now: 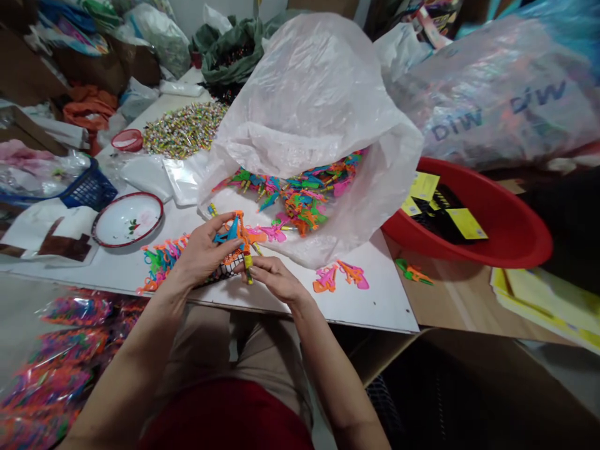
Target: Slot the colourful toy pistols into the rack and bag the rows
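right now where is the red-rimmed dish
In the head view, the red-rimmed dish sits at left on the white table, beside the blue basket.

My left hand (206, 242) grips a blue and orange plastic piece (229, 232), while my right hand (276, 278) has its fingers on a yellow stick (249, 270) at the near side of it. Beyond my hands, a white plastic bag (319, 81) gapes over a colourful heap (304, 197). To the left sits a red-rimmed plate (95, 234); to the right, pink and orange pieces (327, 277) lie near a red basin (515, 219)
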The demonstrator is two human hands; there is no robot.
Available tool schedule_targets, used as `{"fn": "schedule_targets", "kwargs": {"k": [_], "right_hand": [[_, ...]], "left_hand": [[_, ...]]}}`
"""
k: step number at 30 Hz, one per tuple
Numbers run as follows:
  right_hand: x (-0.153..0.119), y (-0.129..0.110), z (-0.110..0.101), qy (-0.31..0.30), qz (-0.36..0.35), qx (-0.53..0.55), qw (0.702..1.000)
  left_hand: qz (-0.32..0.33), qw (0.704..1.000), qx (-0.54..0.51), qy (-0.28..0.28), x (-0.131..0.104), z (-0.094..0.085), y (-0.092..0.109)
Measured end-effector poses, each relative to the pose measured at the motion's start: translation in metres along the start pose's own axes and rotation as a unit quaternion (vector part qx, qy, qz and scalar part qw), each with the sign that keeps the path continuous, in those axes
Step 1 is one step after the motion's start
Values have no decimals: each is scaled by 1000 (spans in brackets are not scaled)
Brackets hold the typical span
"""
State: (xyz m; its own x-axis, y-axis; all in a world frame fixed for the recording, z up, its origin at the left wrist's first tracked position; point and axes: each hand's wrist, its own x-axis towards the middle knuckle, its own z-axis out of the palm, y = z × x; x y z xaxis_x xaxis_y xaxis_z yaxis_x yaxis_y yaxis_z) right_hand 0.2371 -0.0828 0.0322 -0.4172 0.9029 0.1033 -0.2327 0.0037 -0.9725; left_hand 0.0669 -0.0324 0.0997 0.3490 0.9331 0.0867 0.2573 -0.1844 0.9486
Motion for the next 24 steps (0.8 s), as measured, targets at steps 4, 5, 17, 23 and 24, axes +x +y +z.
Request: {"fn": "schedule_targets", "kwargs": {"k": [4,5,17,23,24], "right_hand": [[5,-7,6,106,-54,-127,985],[7,-3,8,143,-65,-145,977],[21,108,51,200,83,-333,918],[24,92,47,85,87,-472,873],[26,90,47,71,88,-489,865]], "left_hand": [[64,993,73,-73,5,-14,11],[80,990,82,-81,8,-22,11],[15,885,455,-93,9,-59,-55],[52,887,446,-109,10,-59,-56],[56,886,447,-108,10,-59,-56]]}}
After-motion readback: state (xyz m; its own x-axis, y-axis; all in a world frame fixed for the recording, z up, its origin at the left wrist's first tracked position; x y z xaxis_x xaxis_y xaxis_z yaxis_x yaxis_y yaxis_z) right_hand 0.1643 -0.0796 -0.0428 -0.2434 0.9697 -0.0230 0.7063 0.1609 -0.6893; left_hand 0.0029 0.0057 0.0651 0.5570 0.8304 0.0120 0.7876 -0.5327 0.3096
